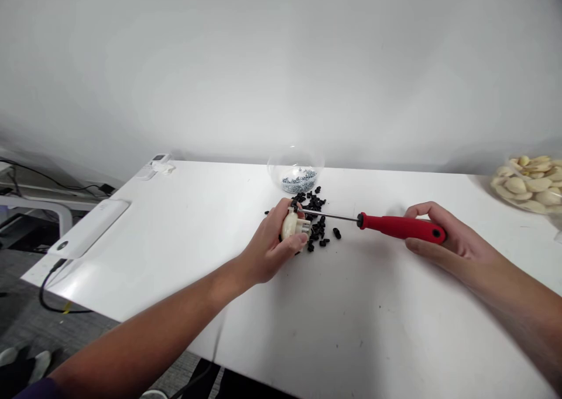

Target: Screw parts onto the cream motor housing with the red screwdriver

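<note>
My left hand [273,241] is closed around a cream plastic part [290,225], with a small black piece [294,205] at its top. In my right hand [456,241] is the red handle of a screwdriver [399,226], gripped between thumb and fingers. Its thin metal shaft runs left, and the tip meets the cream part near the black piece. Whether a screw sits at the tip is too small to tell. Many small black plastic pieces [319,229] lie scattered on the table beside and behind my left hand.
A clear bowl [295,170] holding small silvery screws stands behind the black pieces, near the wall. At the right is a clear bag of cream plastic parts [529,185]. A white device [90,228] with a black cable lies along the table's left edge, below a small white gadget [158,163].
</note>
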Tool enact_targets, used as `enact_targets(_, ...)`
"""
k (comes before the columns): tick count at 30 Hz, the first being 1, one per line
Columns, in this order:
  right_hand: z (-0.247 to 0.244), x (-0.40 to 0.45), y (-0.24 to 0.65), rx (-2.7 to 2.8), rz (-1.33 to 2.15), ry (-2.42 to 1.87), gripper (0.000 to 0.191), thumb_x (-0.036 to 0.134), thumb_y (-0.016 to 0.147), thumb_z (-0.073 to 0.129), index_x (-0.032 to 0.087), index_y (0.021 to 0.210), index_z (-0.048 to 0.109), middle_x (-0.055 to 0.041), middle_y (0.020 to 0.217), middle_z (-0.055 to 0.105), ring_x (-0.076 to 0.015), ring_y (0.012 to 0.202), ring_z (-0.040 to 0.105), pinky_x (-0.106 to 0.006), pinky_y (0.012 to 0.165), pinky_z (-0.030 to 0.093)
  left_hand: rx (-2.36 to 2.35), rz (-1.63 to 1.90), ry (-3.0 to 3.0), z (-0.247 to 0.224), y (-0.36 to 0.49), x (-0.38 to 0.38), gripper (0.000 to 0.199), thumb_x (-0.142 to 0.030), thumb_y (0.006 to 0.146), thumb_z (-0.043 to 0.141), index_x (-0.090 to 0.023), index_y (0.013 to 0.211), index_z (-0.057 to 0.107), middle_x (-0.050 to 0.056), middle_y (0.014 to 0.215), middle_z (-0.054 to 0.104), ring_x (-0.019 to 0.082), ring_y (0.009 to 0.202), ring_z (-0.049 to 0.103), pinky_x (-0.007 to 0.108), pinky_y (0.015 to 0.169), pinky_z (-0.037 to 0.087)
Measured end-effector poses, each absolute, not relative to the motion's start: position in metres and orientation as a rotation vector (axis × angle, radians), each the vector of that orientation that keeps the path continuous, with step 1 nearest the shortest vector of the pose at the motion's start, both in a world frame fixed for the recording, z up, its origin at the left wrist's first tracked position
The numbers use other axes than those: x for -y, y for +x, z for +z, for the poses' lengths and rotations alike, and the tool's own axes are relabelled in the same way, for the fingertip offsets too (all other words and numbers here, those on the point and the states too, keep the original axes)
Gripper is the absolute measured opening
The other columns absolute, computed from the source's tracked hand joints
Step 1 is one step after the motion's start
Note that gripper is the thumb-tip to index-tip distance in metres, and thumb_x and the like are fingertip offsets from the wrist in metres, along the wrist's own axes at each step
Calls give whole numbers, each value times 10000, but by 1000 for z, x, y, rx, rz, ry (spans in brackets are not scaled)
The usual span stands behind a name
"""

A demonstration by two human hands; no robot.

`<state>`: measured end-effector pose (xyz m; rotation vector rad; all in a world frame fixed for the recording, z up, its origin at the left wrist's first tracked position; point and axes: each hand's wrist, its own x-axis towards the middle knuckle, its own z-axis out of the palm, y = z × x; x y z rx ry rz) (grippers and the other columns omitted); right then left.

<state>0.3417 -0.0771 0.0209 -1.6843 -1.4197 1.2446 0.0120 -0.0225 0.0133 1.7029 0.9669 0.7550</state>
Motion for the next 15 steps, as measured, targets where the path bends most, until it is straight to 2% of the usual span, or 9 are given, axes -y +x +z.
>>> enact_targets(4,19,74,343,1488,1119,-1601,407,682,827,789,375,1061,660,-26,1033,701,-278,875,617,-355,637,473,-989,765,1613,14,12,23,229,-360,915,588,-212,1069,505,-38,775,461,124,640,414,265,556,340)
enact_targets(6,15,71,347,1522,1043,-1577,397,673,825,804,393,1089,705,-34,1150,733,-332,1005,636,-420,739,507,-981,765,1603,15,12,23,232,-355,905,581,-211,1072,512,-36,772,467,130,650,414,269,564,337)
enact_targets(8,13,69,350,1526,994,-1584,380,666,815,824,392,1064,738,-38,1163,749,-363,1059,630,-465,810,500,-989,755,1620,16,11,24,228,-357,908,576,-209,1071,516,-30,781,487,133,656,425,277,571,348)
enact_targets(11,13,69,352,1512,993,-1613,369,673,806,830,365,996,760,-46,1086,755,-349,996,623,-457,786,472,-1005,740,1682,18,10,24,218,-372,922,566,-206,1053,514,-29,771,502,135,647,428,288,580,358)
enact_targets(15,11,70,354,1486,1180,-1652,410,721,856,744,333,987,762,-44,882,712,-265,766,589,-359,594,401,-996,721,1795,19,8,24,222,-366,914,547,-205,1063,510,-17,777,548,154,677,457,308,625,387)
